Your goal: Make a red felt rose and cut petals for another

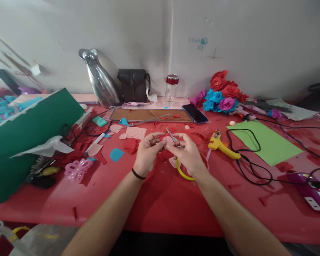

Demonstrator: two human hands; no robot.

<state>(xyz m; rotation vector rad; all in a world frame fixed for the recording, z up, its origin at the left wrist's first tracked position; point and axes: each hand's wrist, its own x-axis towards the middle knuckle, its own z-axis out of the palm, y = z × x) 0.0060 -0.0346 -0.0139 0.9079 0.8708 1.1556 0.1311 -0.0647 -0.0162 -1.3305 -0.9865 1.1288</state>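
A small pale pink paper petal (169, 141) is held up over the middle of the table between my two hands. My left hand (148, 151), with a dark band at the wrist, pinches the petal's left edge between thumb and fingers. In my right hand (188, 153) are scissors (181, 172) with a yellow handle loop below the palm; their blade tip pokes up between the fingers. The right thumb and fingertips also touch the petal. Under the hands lie red paper pieces (164, 155). A blue paper petal (116, 155) and pink sheets (136, 133) lie to the left.
To the right are a yellow glue gun (221, 145) with a looping black cord, green paper (272, 144) and a purple power strip (310, 193). Behind stand paper flowers (224, 93), a phone (195, 113), a glass jar (171, 90) and a steel jug (101, 80). A green box (37, 138) stands left.
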